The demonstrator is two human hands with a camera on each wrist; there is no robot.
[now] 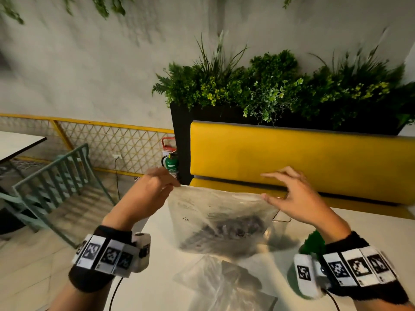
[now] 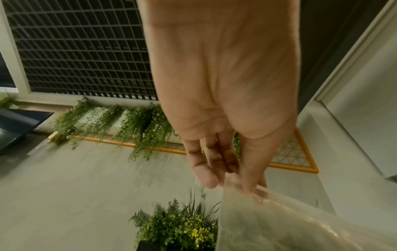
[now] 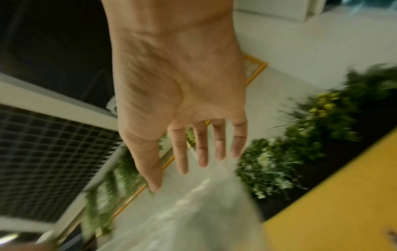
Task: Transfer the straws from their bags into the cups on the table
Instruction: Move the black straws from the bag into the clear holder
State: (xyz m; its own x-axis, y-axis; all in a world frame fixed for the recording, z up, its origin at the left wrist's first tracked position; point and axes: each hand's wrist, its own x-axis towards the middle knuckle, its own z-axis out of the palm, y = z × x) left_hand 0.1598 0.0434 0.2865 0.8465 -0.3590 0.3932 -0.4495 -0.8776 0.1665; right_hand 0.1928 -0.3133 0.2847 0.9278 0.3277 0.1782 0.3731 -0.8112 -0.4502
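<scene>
We hold the clear bag (image 1: pixel 215 212) of dark straws (image 1: pixel 233 227) above the table (image 1: pixel 161 277), our left hand (image 1: pixel 146 189) pinching one top corner, our right hand (image 1: pixel 292 198) spread beside the other, and we should pull the mouth wide before reaching in.

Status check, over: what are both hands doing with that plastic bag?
Left hand pinches the bag corner. Right hand open at the other corner. Second bag on the table below.
</scene>
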